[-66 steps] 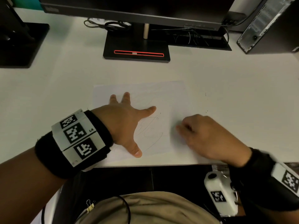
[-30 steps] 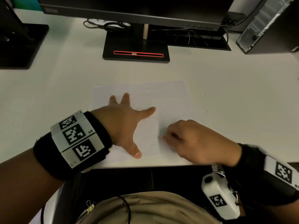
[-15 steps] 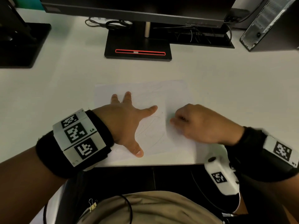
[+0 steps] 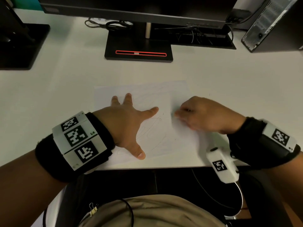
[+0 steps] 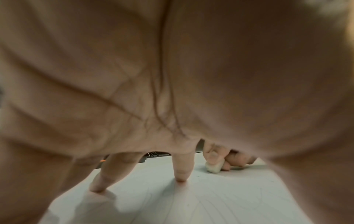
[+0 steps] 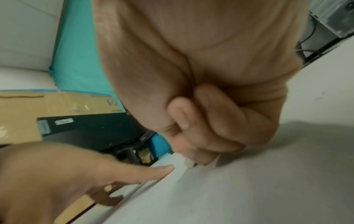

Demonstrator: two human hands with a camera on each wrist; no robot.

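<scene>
A white sheet of paper [image 4: 147, 92] with faint pencil lines lies on the white desk [image 4: 237, 89] near its front edge. My left hand [image 4: 129, 122] presses flat on the sheet's left half, fingers spread and straight. My right hand [image 4: 201, 113] rests on the sheet's right half with its fingers curled, pinching a small white eraser [image 5: 213, 168] whose tip touches the paper. The eraser [image 6: 188, 164] shows below my right fingertips in the right wrist view. From the head view the eraser is hidden by my fingers.
A black monitor base [image 4: 139, 48] with a red slot stands behind the sheet. Another monitor base [image 4: 23, 46] is at the far left, a computer case [image 4: 275, 25] at the far right, cables [image 4: 111, 25] along the back. The desk's front edge lies just below my hands.
My right hand has rubbed back and forth over the sheet's right half, going left and toward me, then away and to the right. The left hand has stayed pressed in place.
</scene>
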